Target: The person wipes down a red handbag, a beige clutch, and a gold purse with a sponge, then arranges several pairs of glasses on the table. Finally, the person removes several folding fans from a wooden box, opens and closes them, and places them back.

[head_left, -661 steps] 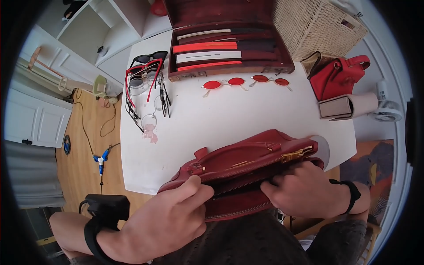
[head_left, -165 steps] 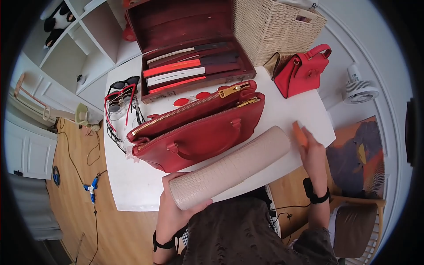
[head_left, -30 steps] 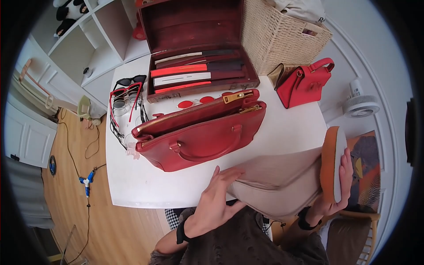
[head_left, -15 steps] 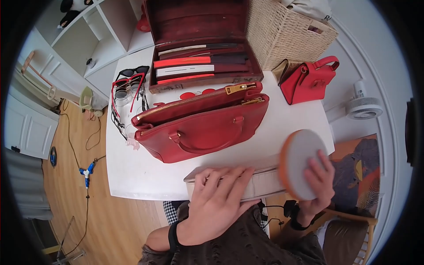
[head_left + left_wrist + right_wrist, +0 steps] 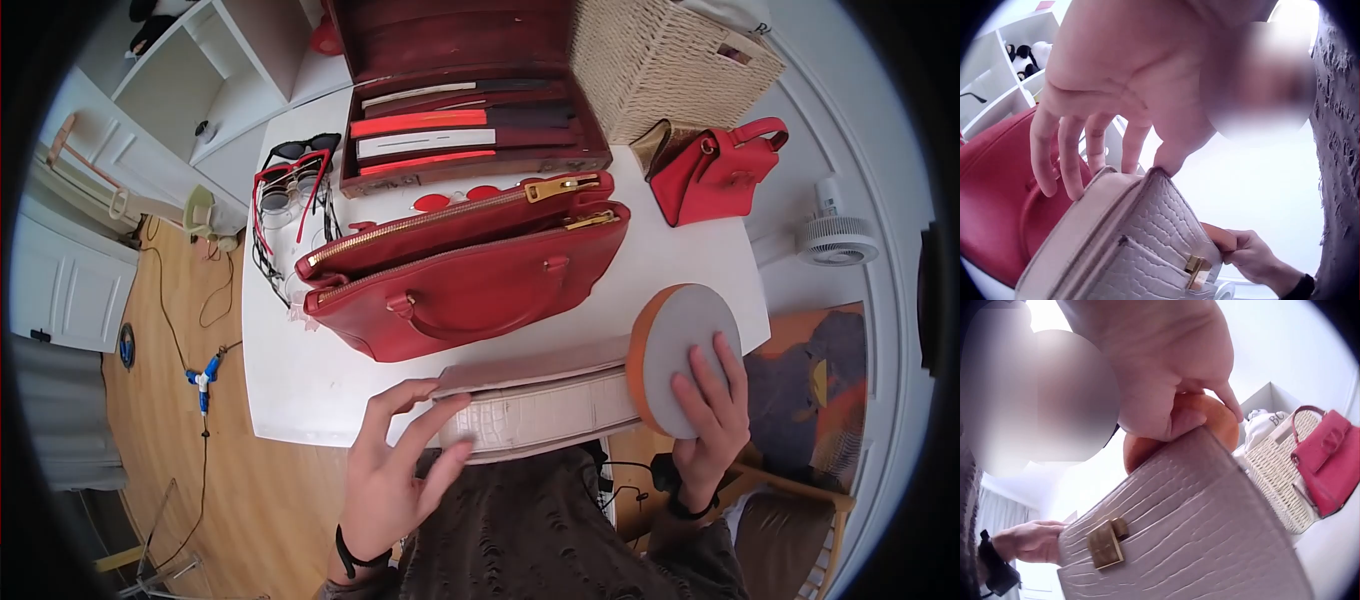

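A pale crocodile-textured handbag (image 5: 540, 410) with a gold clasp (image 5: 1107, 542) is held sideways over the table's front edge. My right hand (image 5: 715, 400) grips a round pad (image 5: 690, 355), orange at the rim and grey on its face. Its fingers spread on the grey face, with the thumb on the orange side, and the pad is against the bag's right end. My left hand (image 5: 395, 470) is at the bag's left end, fingers spread and lightly bent, fingertips and thumb right at its edges. Behind stands a large red handbag (image 5: 470, 290), its zips undone.
On the white table (image 5: 340, 395) lie several pairs of glasses (image 5: 295, 190) at the left. An open dark red case (image 5: 470, 120) with folders stands at the back, beside a woven basket (image 5: 670, 70). A small red handbag (image 5: 715, 175) stands at the right.
Earlier both hands were at the large red bag's opening; later the pale bag and the pad came into hand. In the last half second my left hand has slid left to the pale bag's end.
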Tool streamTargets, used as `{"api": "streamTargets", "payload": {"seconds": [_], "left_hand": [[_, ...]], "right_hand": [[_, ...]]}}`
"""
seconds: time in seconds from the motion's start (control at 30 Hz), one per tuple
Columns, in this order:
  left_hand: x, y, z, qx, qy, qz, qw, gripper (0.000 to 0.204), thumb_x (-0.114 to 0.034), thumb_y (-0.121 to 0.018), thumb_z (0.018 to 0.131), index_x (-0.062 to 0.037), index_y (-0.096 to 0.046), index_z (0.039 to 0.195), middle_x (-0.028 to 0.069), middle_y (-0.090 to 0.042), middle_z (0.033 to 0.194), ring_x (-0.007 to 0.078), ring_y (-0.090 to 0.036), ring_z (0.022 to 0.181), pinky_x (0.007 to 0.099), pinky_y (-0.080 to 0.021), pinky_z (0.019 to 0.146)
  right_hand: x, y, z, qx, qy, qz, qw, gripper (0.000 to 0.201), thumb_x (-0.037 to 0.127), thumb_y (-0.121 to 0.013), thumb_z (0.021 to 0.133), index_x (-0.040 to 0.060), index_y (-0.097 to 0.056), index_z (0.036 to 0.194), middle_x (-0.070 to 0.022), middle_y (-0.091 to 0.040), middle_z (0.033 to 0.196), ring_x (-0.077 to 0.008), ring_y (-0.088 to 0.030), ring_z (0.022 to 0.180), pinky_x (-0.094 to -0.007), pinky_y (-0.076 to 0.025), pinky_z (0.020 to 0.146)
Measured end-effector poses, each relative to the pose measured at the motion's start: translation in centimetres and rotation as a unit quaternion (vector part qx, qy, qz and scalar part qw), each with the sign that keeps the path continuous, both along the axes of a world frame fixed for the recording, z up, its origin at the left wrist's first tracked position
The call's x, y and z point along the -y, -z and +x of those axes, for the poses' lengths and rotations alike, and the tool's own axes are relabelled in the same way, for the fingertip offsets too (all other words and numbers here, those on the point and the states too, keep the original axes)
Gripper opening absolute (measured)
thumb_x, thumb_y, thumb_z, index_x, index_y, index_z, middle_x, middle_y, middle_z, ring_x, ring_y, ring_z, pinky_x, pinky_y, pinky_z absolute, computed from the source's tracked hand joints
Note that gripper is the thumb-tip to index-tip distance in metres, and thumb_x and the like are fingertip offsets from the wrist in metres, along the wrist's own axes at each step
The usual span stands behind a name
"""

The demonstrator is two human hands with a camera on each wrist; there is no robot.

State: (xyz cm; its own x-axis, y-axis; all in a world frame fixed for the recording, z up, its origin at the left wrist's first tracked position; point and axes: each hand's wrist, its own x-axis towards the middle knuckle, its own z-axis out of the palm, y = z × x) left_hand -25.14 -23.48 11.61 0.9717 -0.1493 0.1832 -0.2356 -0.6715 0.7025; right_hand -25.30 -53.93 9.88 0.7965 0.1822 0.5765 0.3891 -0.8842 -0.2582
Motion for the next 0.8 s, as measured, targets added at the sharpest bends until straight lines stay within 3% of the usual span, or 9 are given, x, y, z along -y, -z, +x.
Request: {"api": "streamTargets", "payload": {"seconds": [0.13,0.2,0.3,0.4,0.53,0.6,0.8], "left_hand": [[-0.2,0.5,0.6,-0.027,0.015,-0.049,0.998,0.045,-0.017,-0.08,0.075,-0.0089,-0.066,0.117,0.0127,-0.051,0.126,0.0286,-0.058,0.107,0.0379,-0.052,0.087],[-0.4,0.0,0.7,-0.038,0.035,-0.031,0.998,0.048,-0.017,-0.081,0.074,-0.0084,-0.065,0.118,0.0132,-0.05,0.127,0.0293,-0.057,0.109,0.0384,-0.051,0.088],[-1.3,0.4,0.9,-0.052,0.083,-0.022,0.995,0.054,-0.019,-0.082,0.072,-0.0075,-0.062,0.121,0.0142,-0.048,0.128,0.0305,-0.055,0.114,0.0392,-0.051,0.091],[-1.7,0.6,0.9,-0.071,0.11,-0.036,0.991,0.06,-0.021,-0.082,0.072,-0.0069,-0.058,0.124,0.0154,-0.046,0.128,0.0319,-0.054,0.117,0.0398,-0.05,0.092],[-1.8,1.1,1.2,-0.075,0.126,-0.057,0.987,0.063,-0.025,-0.083,0.073,-0.0067,-0.056,0.127,0.0159,-0.044,0.13,0.034,-0.052,0.119,0.0406,-0.05,0.094],[-1.7,1.0,1.3,-0.08,0.124,-0.057,0.987,0.063,-0.027,-0.083,0.073,-0.0065,-0.056,0.126,0.0156,-0.044,0.13,0.0342,-0.051,0.12,0.0409,-0.05,0.095],[-1.8,0.9,1.5,-0.116,0.148,-0.059,0.98,0.07,-0.027,-0.083,0.073,-0.0045,-0.051,0.13,0.0164,-0.039,0.133,0.0348,-0.046,0.122,0.0406,-0.049,0.097]], "right_hand": [[-2.7,-0.7,-0.5,-0.033,-0.061,-0.02,0.997,0.035,0.013,-0.072,0.071,0.0192,-0.074,0.106,-0.0033,-0.066,0.122,-0.0396,-0.054,0.121,-0.0557,-0.048,0.092],[-4.5,-1.4,-0.5,-0.079,-0.179,-0.062,0.979,0.035,0.019,-0.071,0.076,0.0237,-0.072,0.111,0.0021,-0.063,0.128,-0.0343,-0.054,0.122,-0.0568,-0.047,0.096],[-7.6,-1.4,0.0,-0.072,-0.252,-0.032,0.965,0.035,0.027,-0.068,0.081,0.0273,-0.07,0.115,0.0066,-0.061,0.129,-0.028,-0.053,0.122,-0.0578,-0.045,0.1],[-7.5,-1.1,0.3,-0.07,-0.276,-0.031,0.958,0.035,0.03,-0.066,0.082,0.0281,-0.07,0.116,0.0071,-0.062,0.127,-0.0249,-0.054,0.121,-0.0575,-0.044,0.101],[-4.9,-1.8,0.1,-0.088,-0.276,-0.077,0.954,0.034,0.029,-0.07,0.077,0.031,-0.072,0.111,0.0094,-0.064,0.122,-0.023,-0.055,0.121,-0.0574,-0.045,0.102],[-3.1,-2.3,0.1,-0.088,-0.187,-0.083,0.975,0.035,0.024,-0.074,0.072,0.0334,-0.073,0.106,0.0117,-0.066,0.118,-0.0231,-0.055,0.122,-0.0591,-0.044,0.103],[-1.1,-1.8,-0.8,-0.087,-0.156,-0.086,0.98,0.035,0.023,-0.077,0.071,0.0341,-0.074,0.104,0.0138,-0.066,0.117,-0.023,-0.052,0.125,-0.0611,-0.043,0.104]]}}
